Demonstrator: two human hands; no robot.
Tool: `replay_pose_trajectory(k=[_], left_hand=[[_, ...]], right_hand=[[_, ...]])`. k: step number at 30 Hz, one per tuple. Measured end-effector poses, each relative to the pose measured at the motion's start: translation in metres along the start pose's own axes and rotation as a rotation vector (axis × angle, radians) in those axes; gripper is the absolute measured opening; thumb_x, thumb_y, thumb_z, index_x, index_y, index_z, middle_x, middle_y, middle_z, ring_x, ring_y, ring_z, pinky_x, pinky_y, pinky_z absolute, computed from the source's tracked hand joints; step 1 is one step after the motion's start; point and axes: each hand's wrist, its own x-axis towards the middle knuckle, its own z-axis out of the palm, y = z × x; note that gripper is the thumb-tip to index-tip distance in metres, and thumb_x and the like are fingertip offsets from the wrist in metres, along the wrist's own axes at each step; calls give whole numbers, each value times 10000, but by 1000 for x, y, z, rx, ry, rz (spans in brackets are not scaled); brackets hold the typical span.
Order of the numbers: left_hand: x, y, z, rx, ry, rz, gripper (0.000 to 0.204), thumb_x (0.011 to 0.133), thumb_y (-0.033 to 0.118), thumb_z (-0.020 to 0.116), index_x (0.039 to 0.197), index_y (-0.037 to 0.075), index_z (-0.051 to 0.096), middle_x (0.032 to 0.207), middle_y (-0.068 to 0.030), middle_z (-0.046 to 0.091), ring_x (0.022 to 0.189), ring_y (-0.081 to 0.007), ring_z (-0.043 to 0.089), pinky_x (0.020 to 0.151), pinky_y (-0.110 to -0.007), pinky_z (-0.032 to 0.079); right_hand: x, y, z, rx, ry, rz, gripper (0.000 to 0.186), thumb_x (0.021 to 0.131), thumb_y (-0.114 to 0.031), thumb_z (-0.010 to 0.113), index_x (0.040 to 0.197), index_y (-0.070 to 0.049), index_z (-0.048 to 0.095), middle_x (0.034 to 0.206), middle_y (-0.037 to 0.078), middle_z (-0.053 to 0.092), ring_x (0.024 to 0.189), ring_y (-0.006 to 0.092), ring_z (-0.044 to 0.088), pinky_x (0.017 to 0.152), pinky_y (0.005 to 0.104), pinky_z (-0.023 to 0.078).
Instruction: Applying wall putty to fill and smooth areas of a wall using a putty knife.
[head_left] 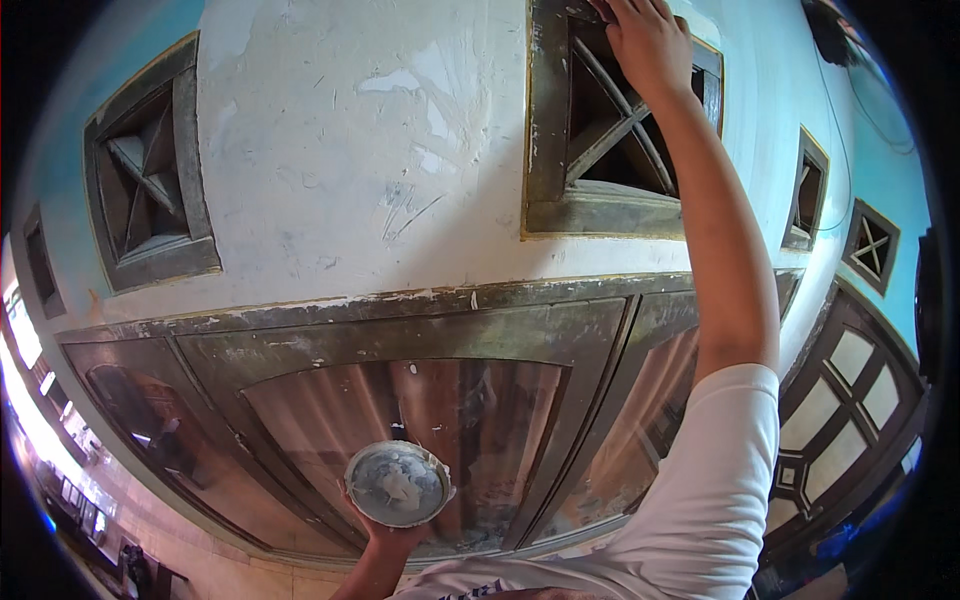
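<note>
My left hand (392,535) is wrapped round the underside of a round bowl (447,492), low in front of the glazed panels. Inside it lies a whitish-grey paste (400,487), smeared up to the rim. Stretched far up, my right hand (648,45) is at the dark wooden vent frame (545,130) with crossed bars. Its fingers look bent and closed, but the picture's upper edge cuts them off, so what they hold is hidden. Beside that frame, the white wall (340,150) carries patches of brighter filler and scratches.
Below the wall runs a long wooden beam (400,305) with chipped paint, above glass panels (480,400) backed by curtains. Another crossed vent (150,185) sits at the left. On the right are a door with pale panes (840,460), smaller vents (872,245) and hanging cables (845,130).
</note>
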Motion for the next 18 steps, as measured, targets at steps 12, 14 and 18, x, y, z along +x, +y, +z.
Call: replay_pose_trajectory(k=[12,14,18], left_hand=[[16,-13,-2,-127,-49,-108,890,775,836,403,1407,210,413,1356,-132,502,1262,-427,471,1023,-685,348],[9,-10,23,-230,-48,-228,914,753,863,390,1404,223,434,1365,-135,504,1258,-431,475,1016,-680,361],[-2,-11,20,-139,-88,-167,954,735,876,401,1405,198,440,1400,-125,490,1279,-428,459,1047,-683,322]], right_hand=[[-20,19,3,-91,-82,-55,429,817,-203,667,1236,-157,588,1203,66,598,1144,257,534,961,476,386],[-38,40,20,-293,208,-286,425,855,-242,677,1265,-214,568,1061,-39,622,928,167,629,755,345,462],[-66,40,14,-229,55,-161,583,790,-214,711,1342,-274,533,1153,-53,607,1054,194,592,891,477,413]])
